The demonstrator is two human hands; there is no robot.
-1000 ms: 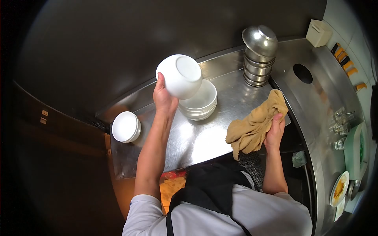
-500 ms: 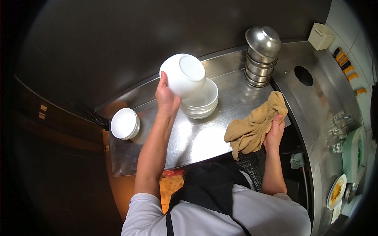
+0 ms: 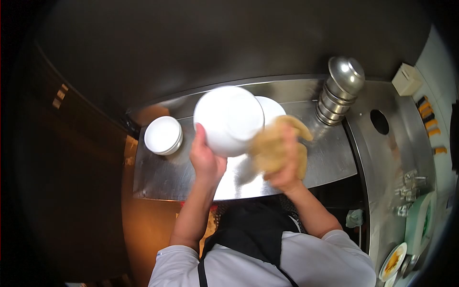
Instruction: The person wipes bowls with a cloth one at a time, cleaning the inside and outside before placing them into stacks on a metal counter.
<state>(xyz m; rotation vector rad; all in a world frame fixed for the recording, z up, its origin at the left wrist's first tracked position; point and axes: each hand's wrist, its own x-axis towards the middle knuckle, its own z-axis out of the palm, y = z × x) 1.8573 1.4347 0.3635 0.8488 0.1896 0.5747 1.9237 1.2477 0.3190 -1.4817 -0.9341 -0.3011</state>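
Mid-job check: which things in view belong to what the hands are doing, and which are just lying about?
Part of the job:
- white bowl, in the left hand
- cloth, in the right hand
- probably the bowl behind and far-left bowls

Apparently just lying about:
- steel stack
- white box
- glasses
- green tub
- plate with food

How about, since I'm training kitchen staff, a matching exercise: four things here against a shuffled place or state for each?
1. Tan cloth
2. White bowl, base showing
3. Steel bowls
4. Plate

A. Stacked, topmost upside down
B. Bearing orange-yellow food
C. In the left hand
D. In the right hand

Pairs: 1-D, 2-C, 3-A, 4-B
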